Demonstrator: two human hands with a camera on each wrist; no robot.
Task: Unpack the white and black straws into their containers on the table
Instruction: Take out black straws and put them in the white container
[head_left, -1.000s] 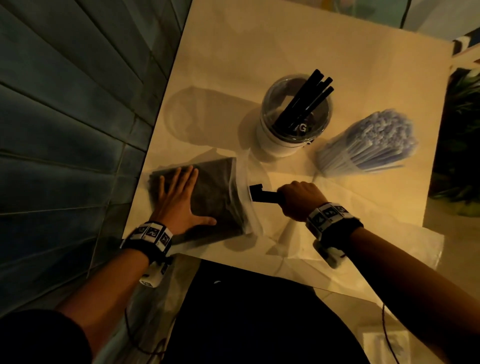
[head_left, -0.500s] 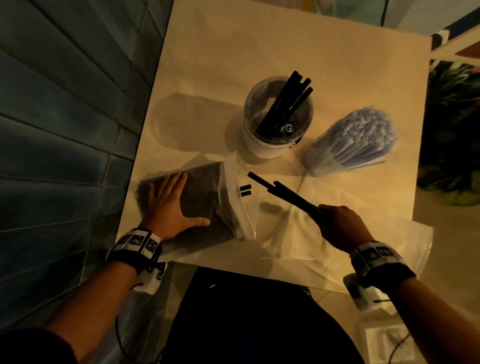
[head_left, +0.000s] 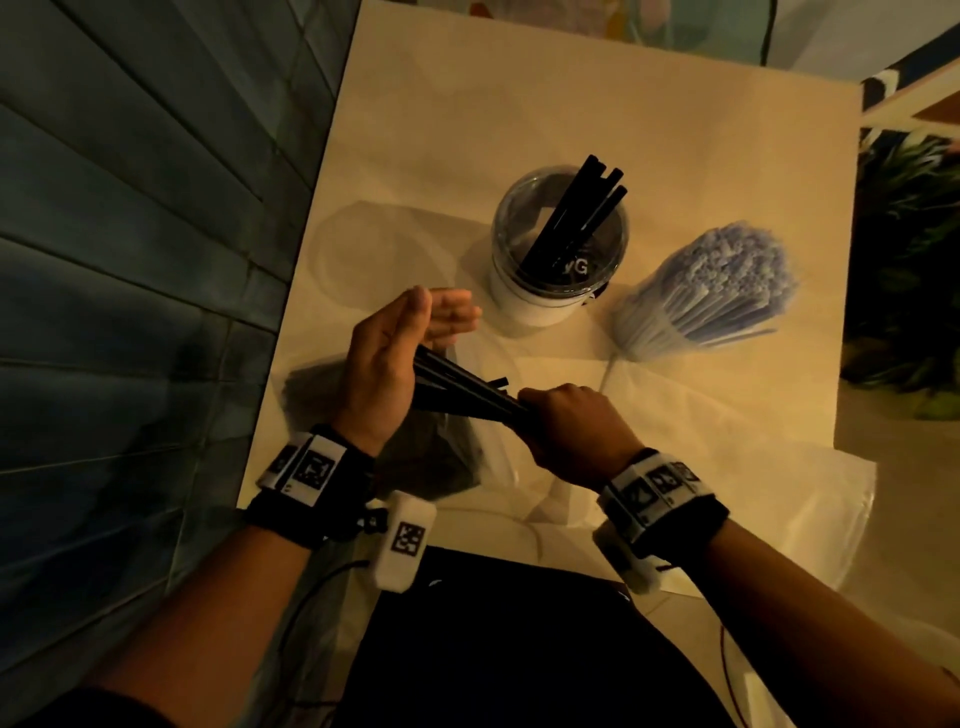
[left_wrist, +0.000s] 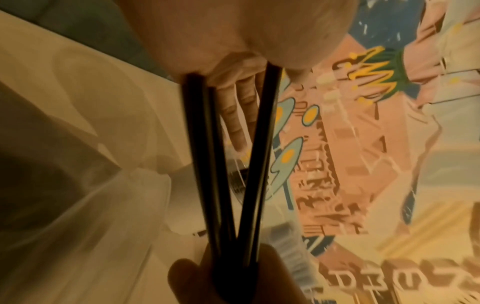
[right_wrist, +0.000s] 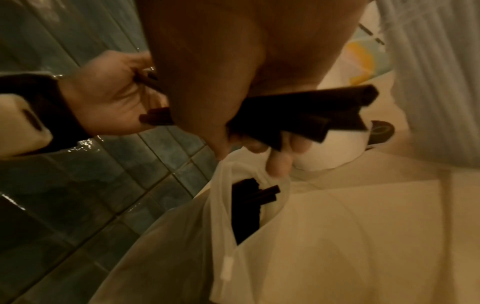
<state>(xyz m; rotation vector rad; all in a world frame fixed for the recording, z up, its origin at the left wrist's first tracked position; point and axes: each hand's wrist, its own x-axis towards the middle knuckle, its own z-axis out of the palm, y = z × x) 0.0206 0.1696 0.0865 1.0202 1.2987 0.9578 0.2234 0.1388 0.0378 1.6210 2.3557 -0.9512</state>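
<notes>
My right hand (head_left: 561, 423) grips a small bundle of black straws (head_left: 462, 387) near one end, above the table's front left. Their far ends fan out and butt against the palm of my left hand (head_left: 410, 343), which is raised with straight fingers. The left wrist view shows the straws (left_wrist: 205, 164) spreading from the right fist (left_wrist: 207, 277) up to the palm. Below lies a clear bag of black straws (right_wrist: 244, 207), mouth open. A clear cup (head_left: 524, 306) behind holds several black straws (head_left: 576, 218). White straws (head_left: 717, 280) stand packed in a holder to its right.
A flat clear plastic bag (head_left: 779, 499) lies at the table's front right, hanging over the edge. A tiled wall (head_left: 130, 260) runs along the table's left edge. Green plants (head_left: 914, 234) stand beyond the right edge. The far half of the table (head_left: 571, 93) is bare paper.
My left hand has lifted off the bag and turned its palm to the right. My right hand has swung the pulled-out black straws back left until their ends meet that palm.
</notes>
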